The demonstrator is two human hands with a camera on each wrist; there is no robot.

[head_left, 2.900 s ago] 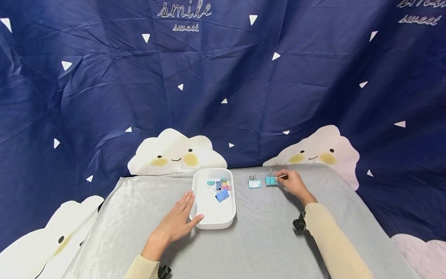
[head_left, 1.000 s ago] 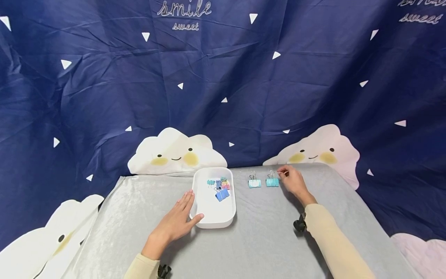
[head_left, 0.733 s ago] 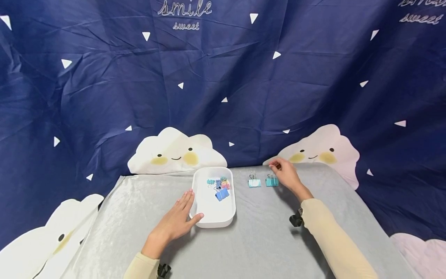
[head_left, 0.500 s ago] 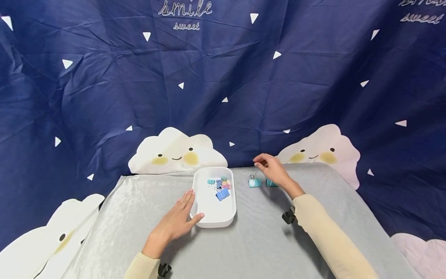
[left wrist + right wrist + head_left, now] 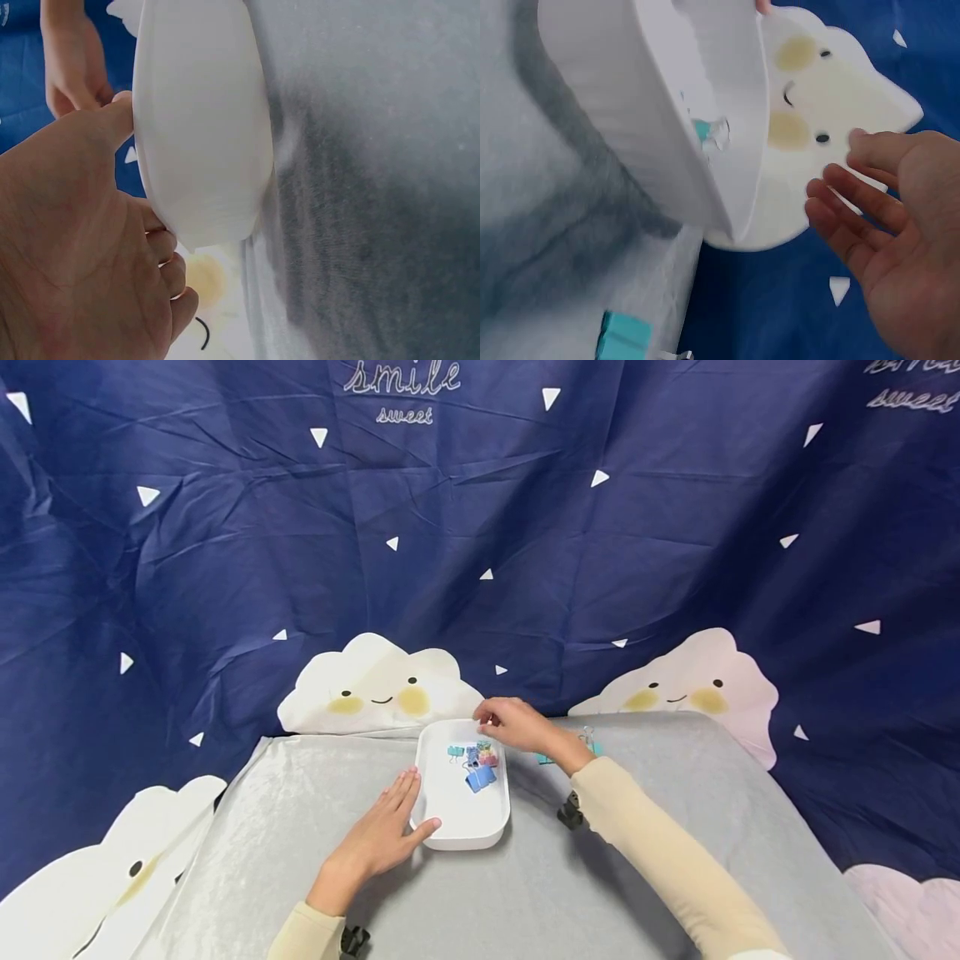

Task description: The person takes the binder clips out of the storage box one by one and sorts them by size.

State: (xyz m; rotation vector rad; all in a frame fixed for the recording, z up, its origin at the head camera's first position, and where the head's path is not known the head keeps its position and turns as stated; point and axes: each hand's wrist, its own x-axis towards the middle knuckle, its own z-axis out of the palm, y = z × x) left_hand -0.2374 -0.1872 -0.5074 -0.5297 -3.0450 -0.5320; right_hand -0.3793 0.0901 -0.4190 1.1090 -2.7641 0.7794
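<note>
Against the left rim of the white tray (image 5: 459, 822) rests my left hand (image 5: 377, 842), fingers extended; the left wrist view shows its thumb and fingertips touching the tray wall (image 5: 206, 127). My right hand (image 5: 517, 725) is over the tray's back right corner, holding nothing. Its fingers are loosely bent and spread apart from the thumb in the right wrist view, where the hand (image 5: 919, 232) is beside the tray. Inside the tray lie a large blue binder clip (image 5: 481, 778), a small teal clip (image 5: 456, 751), a dark blue one (image 5: 472, 755) and a multicoloured group (image 5: 487, 755).
Two larger teal binder clips stand on the grey cloth right of the tray: one (image 5: 545, 759) mostly hidden by the right forearm, the other (image 5: 595, 748) partly hidden. A navy curtain (image 5: 525, 610) with clouds hangs behind the table's back edge.
My right hand has left the rightmost teal clip and moved left past the other one to the tray. Both clips remain on the cloth. The left hand has stayed at the tray rim.
</note>
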